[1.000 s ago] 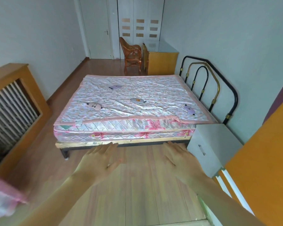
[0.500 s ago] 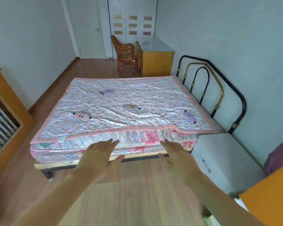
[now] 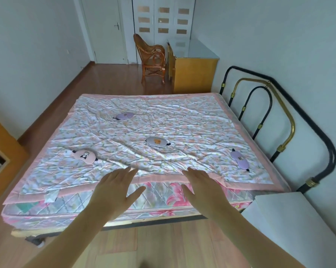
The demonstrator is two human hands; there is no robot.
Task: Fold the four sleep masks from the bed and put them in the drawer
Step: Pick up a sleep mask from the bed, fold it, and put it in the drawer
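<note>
Both grips (image 3: 159, 190) empty, masks (image 3: 156, 141) beyond.

Bright, even daylight, soft and diffuse; source itself not in view. Shadows weak: a dark band under the bed frame (image 3: 124, 227) below the fingers, faint shading in the quilt (image 3: 182, 120) creases beyond the fingertips. Glare on the wood floor (image 3: 113, 78) far past the fingers, by the door, and a sheen on the glass desk top (image 3: 194, 49). Left hand (image 3: 115, 190) and right hand (image 3: 204, 188) slightly soft, edges smeared by motion blur; forearms softer toward the bottom edge. Strong wide-angle distortion: walls and headboard (image 3: 291, 117) bow outward right of the fingers, corners stretched. Mild compression mush in the quilt pattern.
</note>
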